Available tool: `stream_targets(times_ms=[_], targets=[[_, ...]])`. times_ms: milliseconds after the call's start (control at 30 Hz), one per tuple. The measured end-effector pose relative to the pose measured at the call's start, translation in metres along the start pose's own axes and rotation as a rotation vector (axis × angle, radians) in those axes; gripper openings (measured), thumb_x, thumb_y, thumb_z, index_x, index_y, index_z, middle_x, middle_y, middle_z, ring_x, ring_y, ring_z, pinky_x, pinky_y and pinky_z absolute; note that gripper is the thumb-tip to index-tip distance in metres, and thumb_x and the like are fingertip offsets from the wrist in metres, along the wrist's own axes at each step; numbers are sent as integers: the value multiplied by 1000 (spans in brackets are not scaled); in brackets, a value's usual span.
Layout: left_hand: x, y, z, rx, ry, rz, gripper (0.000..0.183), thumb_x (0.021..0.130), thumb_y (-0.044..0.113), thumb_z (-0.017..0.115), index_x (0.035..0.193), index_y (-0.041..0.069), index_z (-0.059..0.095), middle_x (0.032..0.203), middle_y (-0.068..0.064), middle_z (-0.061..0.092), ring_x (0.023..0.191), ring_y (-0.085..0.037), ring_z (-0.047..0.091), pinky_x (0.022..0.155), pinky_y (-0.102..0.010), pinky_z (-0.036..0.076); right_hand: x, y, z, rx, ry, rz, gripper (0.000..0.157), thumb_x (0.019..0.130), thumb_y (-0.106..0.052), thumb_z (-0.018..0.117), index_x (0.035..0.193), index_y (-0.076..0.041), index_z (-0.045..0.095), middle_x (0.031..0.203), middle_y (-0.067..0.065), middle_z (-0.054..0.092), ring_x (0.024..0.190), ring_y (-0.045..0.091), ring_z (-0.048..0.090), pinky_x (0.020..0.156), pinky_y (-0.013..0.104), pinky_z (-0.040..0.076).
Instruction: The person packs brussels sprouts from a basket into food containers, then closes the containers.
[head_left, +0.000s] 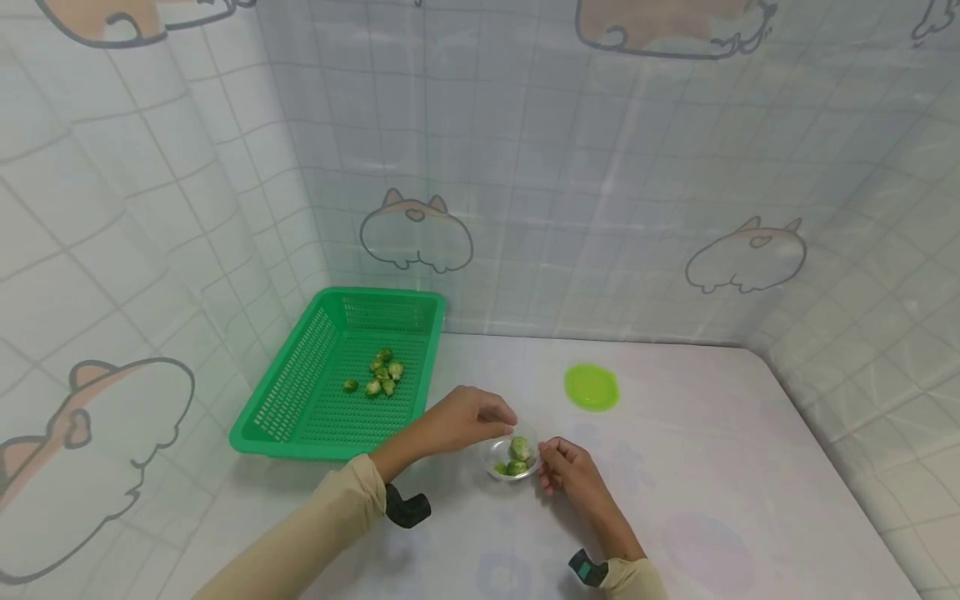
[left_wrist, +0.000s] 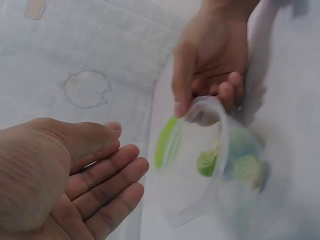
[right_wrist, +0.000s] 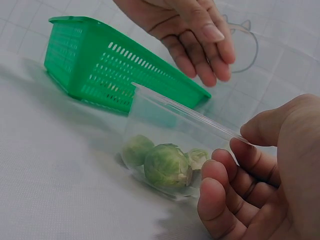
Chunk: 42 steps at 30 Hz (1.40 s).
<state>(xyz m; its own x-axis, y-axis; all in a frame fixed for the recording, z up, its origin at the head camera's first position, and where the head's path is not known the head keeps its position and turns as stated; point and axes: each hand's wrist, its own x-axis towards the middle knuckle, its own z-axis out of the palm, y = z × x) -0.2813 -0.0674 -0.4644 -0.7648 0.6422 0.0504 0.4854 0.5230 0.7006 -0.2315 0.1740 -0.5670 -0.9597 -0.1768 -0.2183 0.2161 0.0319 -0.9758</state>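
Note:
A clear plastic tub (right_wrist: 190,125) stands on the table with several Brussels sprouts (right_wrist: 166,165) inside. My right hand (head_left: 572,473) pinches its rim between thumb and forefinger, the other fingers curled beside the wall. Above the tub's left side hangs my left hand (head_left: 468,417), holding nothing, its fingers loosely bent and apart from the rim. In the left wrist view that hand (left_wrist: 85,175) shows a bare palm. To the left, a green plastic basket (head_left: 431,358) holds more Brussels sprouts (head_left: 384,372) gathered near its middle.
A bright green round lid (head_left: 592,387) lies on the table behind the tub, to the right. Pale curtains (head_left: 525,208) with a grid and cartoon animals enclose the back and sides. The white table (head_left: 690,433) extends to the right.

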Motion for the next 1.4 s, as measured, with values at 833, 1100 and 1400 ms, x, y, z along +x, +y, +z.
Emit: stream_targets(times_ms=[833, 1100, 1400], targets=[[-37, -65, -82, -160, 275, -151, 22, 99, 34, 67, 116, 23, 74, 118, 4, 71, 116, -19, 65, 98, -42, 54, 3, 2, -2, -20, -9, -8, 37, 104, -33, 58, 102, 3, 58, 83, 5, 60, 69, 17, 56, 58, 26, 51], [-54, -96, -103, -115, 323, -172, 30, 99, 37, 66, 122, 18, 73, 121, -2, 72, 114, -24, 66, 95, -46, 55, 1, 0, -1, -17, 2, 9, 37, 103, -33, 58, 104, 4, 58, 84, 5, 60, 70, 18, 56, 58, 26, 52], [-72, -136, -122, -23, 378, -241, 28, 100, 29, 66, 121, 11, 73, 118, -9, 73, 110, -31, 67, 90, -49, 56, 1, 0, -2, -19, -8, 2, 39, 103, -35, 60, 104, 4, 58, 83, 5, 61, 69, 17, 56, 58, 26, 52]])
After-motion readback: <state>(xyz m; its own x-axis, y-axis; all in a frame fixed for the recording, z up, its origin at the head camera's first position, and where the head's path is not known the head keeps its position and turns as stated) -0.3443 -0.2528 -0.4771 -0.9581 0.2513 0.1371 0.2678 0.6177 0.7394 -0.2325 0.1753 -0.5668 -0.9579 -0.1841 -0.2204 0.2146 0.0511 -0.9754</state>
